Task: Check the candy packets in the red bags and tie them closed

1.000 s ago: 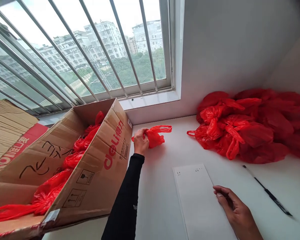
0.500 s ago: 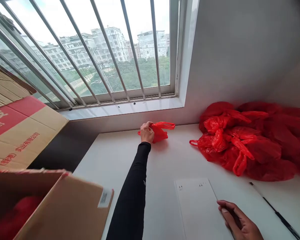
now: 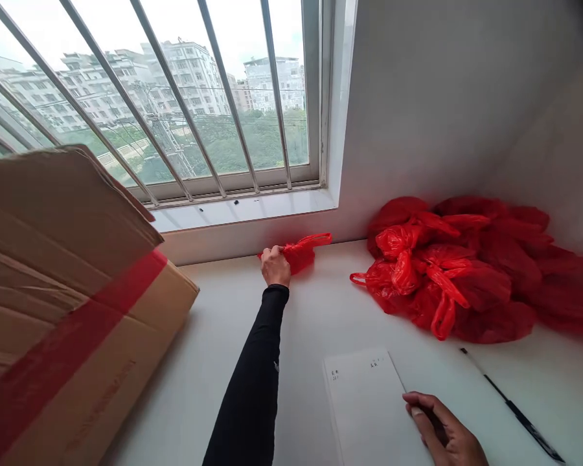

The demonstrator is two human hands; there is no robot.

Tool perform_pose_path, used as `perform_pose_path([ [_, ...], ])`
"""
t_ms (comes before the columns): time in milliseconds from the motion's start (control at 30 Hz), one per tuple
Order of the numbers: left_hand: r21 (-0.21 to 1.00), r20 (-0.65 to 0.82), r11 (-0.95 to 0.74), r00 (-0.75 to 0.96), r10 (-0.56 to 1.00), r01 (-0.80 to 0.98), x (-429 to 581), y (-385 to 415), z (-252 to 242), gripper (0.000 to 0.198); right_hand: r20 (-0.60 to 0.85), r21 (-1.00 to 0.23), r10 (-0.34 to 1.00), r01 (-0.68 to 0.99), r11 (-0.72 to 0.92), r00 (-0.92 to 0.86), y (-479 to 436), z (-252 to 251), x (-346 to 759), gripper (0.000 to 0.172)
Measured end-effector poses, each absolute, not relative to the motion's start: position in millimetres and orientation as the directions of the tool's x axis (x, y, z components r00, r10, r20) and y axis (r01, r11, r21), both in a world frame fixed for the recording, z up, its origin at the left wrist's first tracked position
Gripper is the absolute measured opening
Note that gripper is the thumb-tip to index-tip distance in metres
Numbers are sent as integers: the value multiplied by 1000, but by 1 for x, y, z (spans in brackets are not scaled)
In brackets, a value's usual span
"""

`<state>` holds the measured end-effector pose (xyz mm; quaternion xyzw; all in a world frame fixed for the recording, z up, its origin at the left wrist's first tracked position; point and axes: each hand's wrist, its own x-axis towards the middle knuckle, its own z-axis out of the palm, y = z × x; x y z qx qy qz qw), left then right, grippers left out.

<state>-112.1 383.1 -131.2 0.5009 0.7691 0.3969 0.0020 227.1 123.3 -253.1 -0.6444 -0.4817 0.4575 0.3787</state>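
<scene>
My left hand (image 3: pixel 275 266), in a black sleeve, reaches to the back of the white table with its fingers closed on a small red plastic bag (image 3: pixel 301 257). One loop of the bag sticks out to the right. Low at the right, my right hand (image 3: pixel 444 430) pinches the right edge of a white sheet of paper (image 3: pixel 364 408). A few small handwritten marks run along the top of that sheet. Beyond the paper's right side lies a black pen (image 3: pixel 517 414).
A heap of red plastic bags (image 3: pixel 442 272) lies against the wall on the right. On the left, a large cardboard box (image 3: pixel 140 336) with a red stripe leans over the table (image 3: pixel 208 323). Behind stands a barred window (image 3: pixel 214 116) with a white sill.
The cardboard box at left has shifted and turned over the table; its open inside no longer shows. The view has swung slightly right. Both hands keep their holds.
</scene>
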Motion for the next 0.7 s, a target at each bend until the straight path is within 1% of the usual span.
perform_pose_path([
  [67, 623, 392, 147, -469, 791, 768, -101, 378, -129, 22, -218, -930, 972, 282, -234, 87, 125, -251, 228, 50],
  [233, 671, 385, 126, -489, 783, 731, -75, 376, -116, 23, -155, -934, 977, 301, -194, 148, 122, -241, 221, 47],
  [367, 712, 367, 127, -520, 771, 690, -68, 379, -108, 23, -141, -938, 988, 309, -155, 70, 123, -241, 224, 45],
  [533, 768, 361, 85, -539, 761, 634, -64, 376, -96, 25, -84, -942, 994, 319, -103, 72, 125, -238, 224, 37],
  [633, 798, 393, 31, -560, 729, 602, -50, 341, -87, 27, -92, -951, 993, 290, -109, 73, 122, -234, 223, 36],
  [700, 819, 404, 6, -583, 705, 574, -36, 293, -87, 32, -114, -954, 991, 271, -129, 71, 120, -233, 223, 37],
])
